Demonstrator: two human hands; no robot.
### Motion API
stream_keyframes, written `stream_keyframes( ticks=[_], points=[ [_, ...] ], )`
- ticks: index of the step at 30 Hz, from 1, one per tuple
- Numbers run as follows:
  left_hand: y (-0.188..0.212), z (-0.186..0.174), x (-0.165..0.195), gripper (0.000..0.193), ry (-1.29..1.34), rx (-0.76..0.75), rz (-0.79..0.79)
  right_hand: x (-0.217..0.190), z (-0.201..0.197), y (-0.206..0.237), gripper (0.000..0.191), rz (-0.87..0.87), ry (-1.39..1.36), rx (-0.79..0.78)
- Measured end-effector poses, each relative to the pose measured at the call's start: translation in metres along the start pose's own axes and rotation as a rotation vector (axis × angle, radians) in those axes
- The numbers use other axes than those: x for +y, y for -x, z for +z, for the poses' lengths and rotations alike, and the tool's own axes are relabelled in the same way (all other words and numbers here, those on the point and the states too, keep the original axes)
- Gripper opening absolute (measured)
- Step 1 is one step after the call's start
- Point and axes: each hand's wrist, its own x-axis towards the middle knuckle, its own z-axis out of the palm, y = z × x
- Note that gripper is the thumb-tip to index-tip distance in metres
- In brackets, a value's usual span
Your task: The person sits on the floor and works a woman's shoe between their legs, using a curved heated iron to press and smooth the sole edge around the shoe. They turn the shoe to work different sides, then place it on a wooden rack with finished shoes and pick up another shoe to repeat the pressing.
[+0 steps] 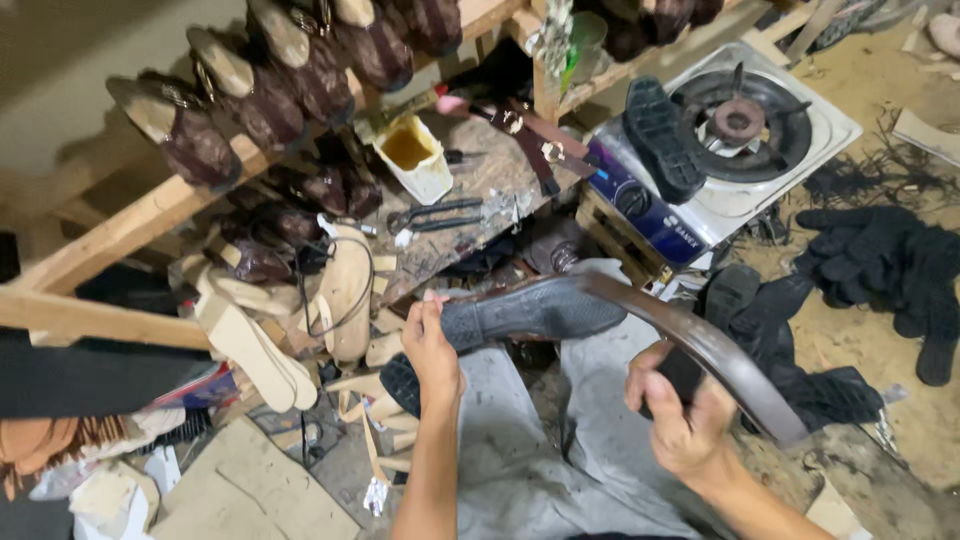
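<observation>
— What's around in the head view?

— A cluttered cobbler's corner: a wooden rack (pixel 150 215) of dark shoes on lasts, a gas stove (pixel 745 135) with a black sole (pixel 660 140) lying on it, and black gloves (pixel 890 260) on the dirt floor.

— And the hands?

— The left hand (pixel 432 350) pinches the toe end of a dark rubber sole (pixel 540 308) held over the person's grey lap. The right hand (pixel 680 415) is closed around a dark block (pixel 683 375), pressed against a long curved strip (pixel 720 355) arching from the sole.
</observation>
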Motion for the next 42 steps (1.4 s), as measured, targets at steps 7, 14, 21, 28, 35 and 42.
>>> stream_keyframes(
  ticks=[7, 14, 21, 28, 35, 42],
  points=[
    [0.001, 0.0, 0.003, 0.028, 0.041, 0.03, -0.093, 0.012, 0.01, 0.004, 0.033, 0.278, 0.555, -0.281],
    [-0.003, -0.003, 0.004, 0.028, -0.076, 0.041, -0.056, 0.023, -0.006, 0.02, 0.024, -0.011, 0.224, -0.157],
    [-0.003, 0.002, 0.001, 0.031, -0.02, 0.024, -0.045, 0.039, -0.03, 0.02, 0.027, -0.11, -0.093, 0.124],
    [-0.006, 0.005, 0.003, 0.032, -0.043, 0.042, -0.109, 0.031, -0.044, 0.012, 0.026, 0.523, 0.411, 0.052],
    [0.001, 0.007, 0.011, 0.029, -0.065, 0.034, -0.032, 0.016, -0.04, 0.017, 0.02, 0.418, 0.137, 0.138],
    [0.007, 0.005, 0.02, 0.031, -0.054, -0.032, -0.084, 0.012, -0.02, 0.02, 0.022, -0.104, -0.289, 0.103]
  ],
)
